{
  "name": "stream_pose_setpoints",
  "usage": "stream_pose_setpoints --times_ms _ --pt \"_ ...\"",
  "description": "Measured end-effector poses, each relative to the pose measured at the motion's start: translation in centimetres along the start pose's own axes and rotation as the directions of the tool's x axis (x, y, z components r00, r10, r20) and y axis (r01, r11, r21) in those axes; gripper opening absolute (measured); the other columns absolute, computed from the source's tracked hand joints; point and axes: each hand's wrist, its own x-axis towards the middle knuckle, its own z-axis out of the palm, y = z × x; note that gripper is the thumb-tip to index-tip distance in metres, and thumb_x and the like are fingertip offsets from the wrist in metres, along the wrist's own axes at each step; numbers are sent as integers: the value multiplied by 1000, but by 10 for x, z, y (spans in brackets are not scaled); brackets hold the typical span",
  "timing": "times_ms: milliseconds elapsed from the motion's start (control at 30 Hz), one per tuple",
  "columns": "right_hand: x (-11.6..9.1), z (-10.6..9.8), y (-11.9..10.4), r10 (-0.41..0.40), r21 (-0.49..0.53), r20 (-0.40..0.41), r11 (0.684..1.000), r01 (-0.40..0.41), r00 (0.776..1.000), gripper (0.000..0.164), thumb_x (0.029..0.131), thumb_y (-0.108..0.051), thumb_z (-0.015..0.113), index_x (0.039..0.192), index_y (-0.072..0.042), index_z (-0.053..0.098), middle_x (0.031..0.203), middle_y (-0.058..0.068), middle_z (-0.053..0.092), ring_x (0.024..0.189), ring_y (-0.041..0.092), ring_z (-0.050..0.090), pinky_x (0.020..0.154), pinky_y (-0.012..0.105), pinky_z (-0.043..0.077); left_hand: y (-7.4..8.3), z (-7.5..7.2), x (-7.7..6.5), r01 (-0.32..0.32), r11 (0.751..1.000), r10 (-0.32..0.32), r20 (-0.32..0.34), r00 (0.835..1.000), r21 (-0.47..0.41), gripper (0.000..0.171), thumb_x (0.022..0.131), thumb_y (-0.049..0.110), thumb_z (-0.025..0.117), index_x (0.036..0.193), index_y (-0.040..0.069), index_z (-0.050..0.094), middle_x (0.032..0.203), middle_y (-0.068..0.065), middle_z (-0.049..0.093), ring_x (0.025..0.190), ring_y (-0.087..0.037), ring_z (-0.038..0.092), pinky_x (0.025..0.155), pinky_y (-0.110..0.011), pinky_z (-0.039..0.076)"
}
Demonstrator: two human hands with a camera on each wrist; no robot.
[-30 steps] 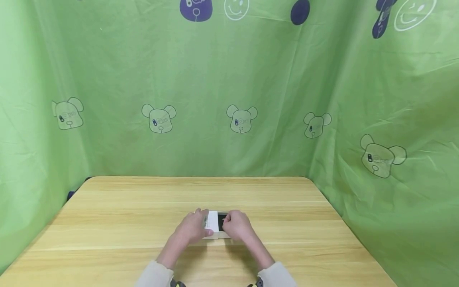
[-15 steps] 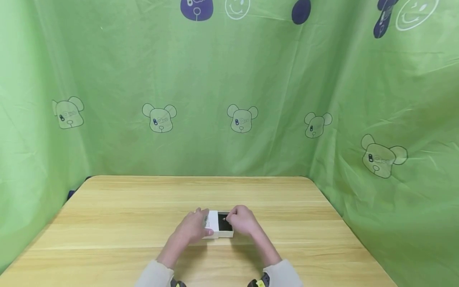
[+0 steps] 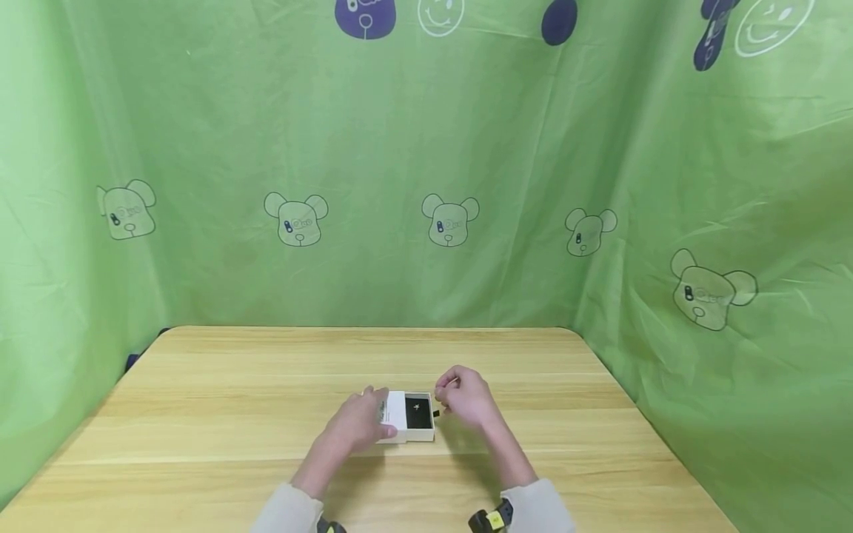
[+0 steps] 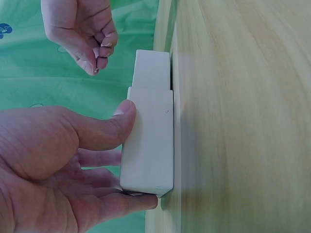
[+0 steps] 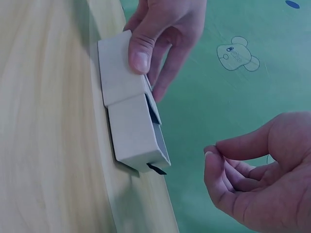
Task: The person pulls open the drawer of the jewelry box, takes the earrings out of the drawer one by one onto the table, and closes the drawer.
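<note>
A small white drawer-style box [image 3: 396, 407] lies on the table, its inner tray [image 3: 420, 435] slid partly out to the right. On the tray's black insert [image 3: 418, 422] sits a tiny star-shaped silvery piece [image 3: 417, 406]. My left hand [image 3: 358, 422] grips the outer sleeve, thumb on the near side and fingers on the far side. Just right of the box, raised above the table, my right hand [image 3: 466, 396] pinches a tiny thin wire-like piece between thumb and forefinger. Its fine curved line [image 5: 267, 158] shows by the palm; the fingers hide most of it, so I cannot tell its kind.
A black ribbon tab [image 5: 157, 169] sticks out from the tray's end. The box rests on a light wooden table [image 3: 266, 370]. Green curtains with bear prints [image 3: 373, 281] hang behind and at both sides.
My right hand has lifted off the tray and moved right and away from the box, uncovering the black insert, star-shaped piece and ribbon tab. My left hand has stayed on the sleeve.
</note>
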Motion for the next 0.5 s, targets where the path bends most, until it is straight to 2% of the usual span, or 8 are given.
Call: stream_pose_setpoints --times_ms 200,500 --pt "4 -7 9 7 -23 -39 1000 -8 999 11 87 5 66 98 3 67 88 11 70 78 30 69 72 39 63 0 1 0 3 1000 -3 1 1000 -1 76 85 25 80 148 0 47 153 -33 41 137 -54 43 115 -64 36" --pt "10 -21 22 36 -88 -94 995 -45 995 7 88 0 69 94 -1 69 87 10 72 77 31 70 75 44 62 -2 1 0 5 1000 -5 -2 1000 6 76 84 26 81 148 0 48 153 -33 41 137 -54 44 115 -64 37"
